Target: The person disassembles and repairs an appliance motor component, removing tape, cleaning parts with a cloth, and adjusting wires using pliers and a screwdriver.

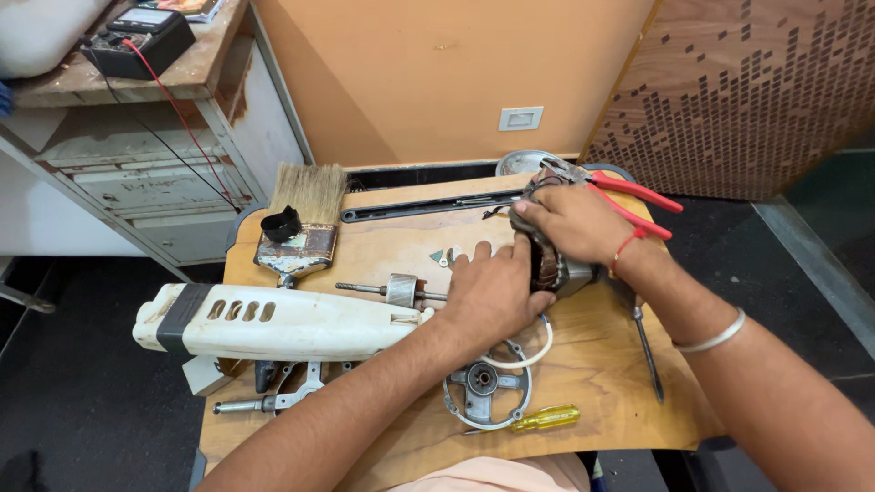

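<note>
Both hands clamp a motor stator on a small wooden bench, right of centre in the frame.

The right hand (pixel 576 221) is closed over the top of the stator (pixel 551 264); the left hand (pixel 492 292) presses flat against its near side, fingers wrapped on it. Red-handled pliers (pixel 638 196) lie just behind the right hand. A rotor shaft (pixel 396 290) lies left of the left hand, above a white plastic housing (pixel 273 322). A paintbrush (pixel 303 223) sits upper left, a round metal end bracket (pixel 486 390) and a yellow screwdriver (pixel 545 418) at the bottom.
</note>
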